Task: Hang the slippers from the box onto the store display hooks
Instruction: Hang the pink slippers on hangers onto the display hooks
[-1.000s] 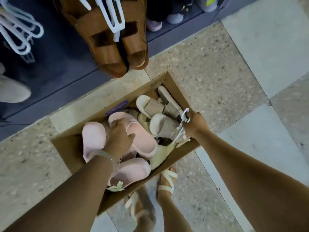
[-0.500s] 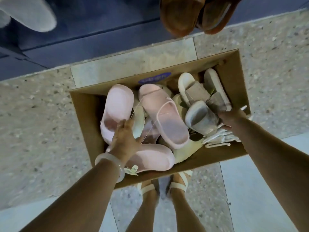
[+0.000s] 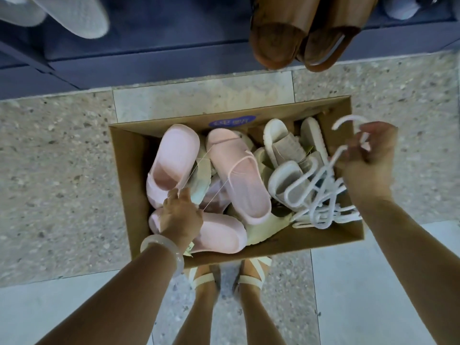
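The right hand [image 3: 368,160] has come up out of the cardboard box [image 3: 124,170] since half a second ago, when it was low against the box's 3 o'clock wall. It now sits at the box's 3 o'clock edge with fingers curled round the hooks of the white plastic hangers [image 3: 321,195], the bunch trailing down into the box's 4 o'clock corner. The left hand [image 3: 180,217] stays at about 8 o'clock in the box, its fingertips pinching a thin thread that runs up to the pink slippers [image 3: 236,178]; that pair lies across the middle, one at 10 o'clock and one near the centre, with a third pink slipper under the wrist. Grey-strapped white slippers [image 3: 283,150] fill the 1 o'clock part, untouched.

The raised hangers suggest the person is sorting out one hanger to pair with the tethered pink slippers. No slipper has left the box, so the hanging itself looks barely begun. The tangle of hangers may snag as one is pulled free.

Brown sandals [image 3: 298,33] already hang at 12 o'clock above the floor.
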